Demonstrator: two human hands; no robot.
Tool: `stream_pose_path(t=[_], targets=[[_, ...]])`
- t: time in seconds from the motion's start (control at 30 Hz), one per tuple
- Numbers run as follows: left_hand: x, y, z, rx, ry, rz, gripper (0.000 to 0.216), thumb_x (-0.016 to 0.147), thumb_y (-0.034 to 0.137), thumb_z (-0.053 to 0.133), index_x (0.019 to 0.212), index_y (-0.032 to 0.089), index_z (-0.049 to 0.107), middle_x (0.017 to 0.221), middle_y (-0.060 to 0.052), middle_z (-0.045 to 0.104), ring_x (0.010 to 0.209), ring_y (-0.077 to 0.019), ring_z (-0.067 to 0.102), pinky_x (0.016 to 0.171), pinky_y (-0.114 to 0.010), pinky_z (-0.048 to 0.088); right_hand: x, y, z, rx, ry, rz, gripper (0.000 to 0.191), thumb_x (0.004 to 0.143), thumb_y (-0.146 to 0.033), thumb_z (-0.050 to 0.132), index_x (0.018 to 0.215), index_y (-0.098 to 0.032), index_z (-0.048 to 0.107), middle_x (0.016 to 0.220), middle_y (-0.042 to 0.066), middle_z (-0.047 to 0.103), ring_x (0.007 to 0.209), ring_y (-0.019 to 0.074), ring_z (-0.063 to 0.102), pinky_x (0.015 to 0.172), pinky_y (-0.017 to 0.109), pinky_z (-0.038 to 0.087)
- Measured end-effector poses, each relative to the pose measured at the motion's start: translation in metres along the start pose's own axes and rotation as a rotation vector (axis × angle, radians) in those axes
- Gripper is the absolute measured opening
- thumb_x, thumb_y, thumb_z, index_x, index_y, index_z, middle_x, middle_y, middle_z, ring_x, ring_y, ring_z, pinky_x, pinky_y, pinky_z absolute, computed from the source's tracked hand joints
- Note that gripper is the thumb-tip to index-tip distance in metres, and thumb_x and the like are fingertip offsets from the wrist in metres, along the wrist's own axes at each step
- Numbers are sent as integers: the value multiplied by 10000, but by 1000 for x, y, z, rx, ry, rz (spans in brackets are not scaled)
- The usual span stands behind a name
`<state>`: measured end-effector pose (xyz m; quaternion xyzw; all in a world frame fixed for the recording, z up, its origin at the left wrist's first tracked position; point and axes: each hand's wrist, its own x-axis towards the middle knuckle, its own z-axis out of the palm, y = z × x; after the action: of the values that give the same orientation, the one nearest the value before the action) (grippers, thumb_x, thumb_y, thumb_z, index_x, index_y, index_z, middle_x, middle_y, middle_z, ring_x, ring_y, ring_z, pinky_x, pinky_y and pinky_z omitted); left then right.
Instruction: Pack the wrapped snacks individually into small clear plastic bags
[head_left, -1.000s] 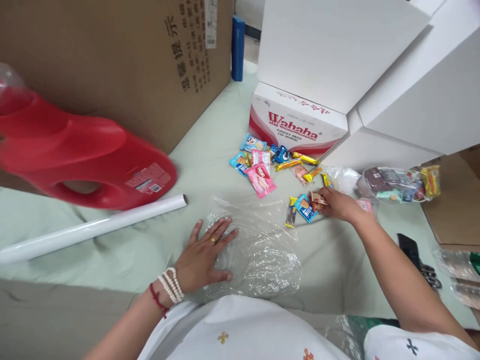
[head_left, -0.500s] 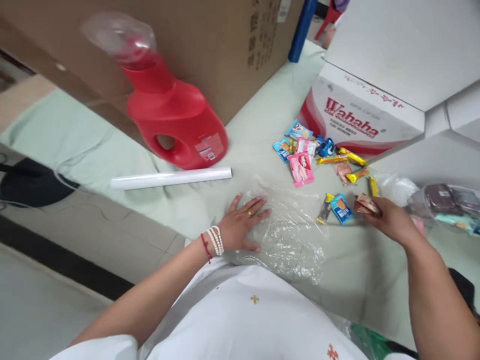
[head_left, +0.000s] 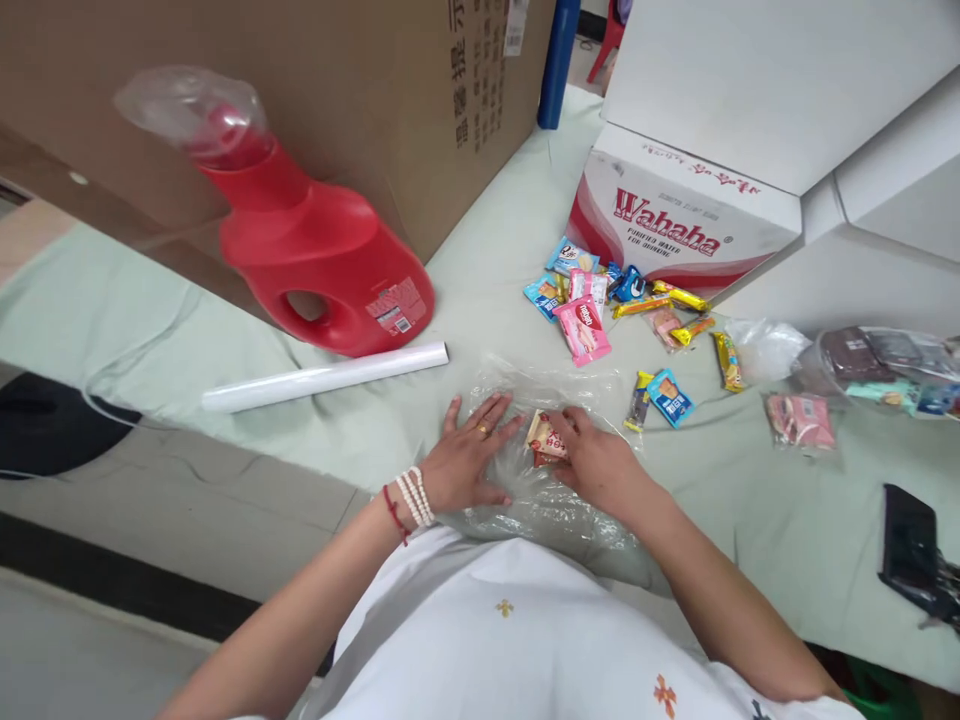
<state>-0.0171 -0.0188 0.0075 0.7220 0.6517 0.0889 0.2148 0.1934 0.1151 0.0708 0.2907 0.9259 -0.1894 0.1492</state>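
Observation:
My left hand (head_left: 471, 455) lies flat with its fingers spread on the left side of a clear plastic sheet or bag (head_left: 592, 395); which of the two I cannot tell. Over the middle of that plastic, my right hand (head_left: 600, 460) grips a small beige-and-brown snack packet (head_left: 546, 438) with red print. Beyond the plastic lies a loose group of wrapped snacks, among them a pink packet (head_left: 583, 330) and a yellow-wrapped bar (head_left: 679, 296). Closer on the right are a blue packet (head_left: 670, 397) and a small yellow-and-dark packet (head_left: 639, 402).
A red detergent bottle (head_left: 330, 260) and a white roll (head_left: 326, 377) are at left, before a big cardboard box (head_left: 360, 90). The Wahaba-style white-and-red carton (head_left: 675, 215) stands behind the snacks. At right are a clear container (head_left: 840, 365), a pink packet (head_left: 801, 420) and a black item (head_left: 911, 545).
My right hand has moved left with the snack packet, from beside the loose snacks to over the clear plastic. My left hand stays spread on it. The camera view has shifted slightly.

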Motion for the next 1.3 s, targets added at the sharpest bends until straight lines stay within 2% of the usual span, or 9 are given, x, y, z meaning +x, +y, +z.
stream_pose_path(t=[0.1, 0.23, 0.4, 0.6, 0.73, 0.9, 1.1, 1.2, 1.3], targets=[[-21, 0, -4, 25, 113, -35, 1025, 759, 603, 763, 1620, 245, 337, 1725, -193, 176, 1589, -455, 117, 1212, -736, -25, -33, 20, -1, 123, 119, -60, 819, 899, -314, 708, 1598, -304, 282, 1629, 165, 342, 1133, 324, 676, 814, 409, 573], [-55, 4, -7, 11, 254, 86, 640, 898, 356, 629, 1525, 325, 502, 1653, -84, 414, 1599, -359, 179, 1269, -665, 35, -89, 45, 16, 237, 151, -227, 516, 968, -363, 649, 1455, -303, 491, 1424, 134, 565, 1214, 310, 607, 963, 462, 551], [-75, -4, 12, -75, 98, 271, 477, 939, 288, 599, 1400, 405, 619, 1516, -8, 597, 1508, -279, 424, 1306, -588, 67, -117, 55, 60, 264, 194, -221, 201, 998, -237, 579, 1179, -236, 667, 1326, 132, 634, 1169, 288, 589, 993, 506, 513], [-58, -16, 6, -195, 85, 273, 240, 1006, 281, 539, 1054, 305, 772, 1305, -43, 743, 1327, -227, 618, 1256, -499, 281, -109, 65, 38, 554, 161, -233, 214, 1061, -288, 472, 1066, -232, 678, 1045, 87, 706, 972, 202, 638, 871, 350, 531], [-35, -12, -18, -381, 169, 175, 273, 1036, 319, 486, 1006, 225, 740, 1060, -76, 788, 1047, -202, 719, 1030, -382, 495, -90, 80, 6, 661, 136, -100, 258, 1049, -411, 498, 1032, -222, 674, 897, 43, 693, 813, 169, 622, 758, 283, 498], [-2, -9, -24, -408, 321, -45, 424, 1040, 410, 440, 714, 206, 618, 689, -13, 629, 700, -165, 594, 747, -317, 491, -42, 96, 0, 732, 114, 49, 340, 987, -511, 517, 961, -200, 652, 736, -10, 602, 637, 136, 502, 598, 237, 407], [20, -9, -11, -340, 477, -113, 305, 996, 406, 525, 843, 214, 706, 910, -75, 720, 899, -221, 618, 866, -396, 489, -21, 104, 20, 555, 63, 139, 300, 945, -462, 490, 830, -217, 618, 663, -17, 583, 597, 147, 496, 564, 237, 373], [21, -12, -10, -354, 460, -94, 292, 1008, 384, 516, 879, 213, 714, 916, -72, 736, 913, -222, 627, 881, -405, 486, -33, 106, 7, 426, 12, 100, 307, 968, -470, 492, 863, -231, 654, 667, -7, 613, 595, 162, 529, 573, 253, 385], [20, -15, -12, -383, 495, -86, 312, 1019, 369, 507, 831, 209, 697, 873, -68, 722, 890, -213, 615, 861, -387, 497, -37, 99, -17, 318, 108, 96, 317, 989, -475, 495, 972, -237, 704, 792, 39, 695, 677, 191, 602, 631, 279, 426]])
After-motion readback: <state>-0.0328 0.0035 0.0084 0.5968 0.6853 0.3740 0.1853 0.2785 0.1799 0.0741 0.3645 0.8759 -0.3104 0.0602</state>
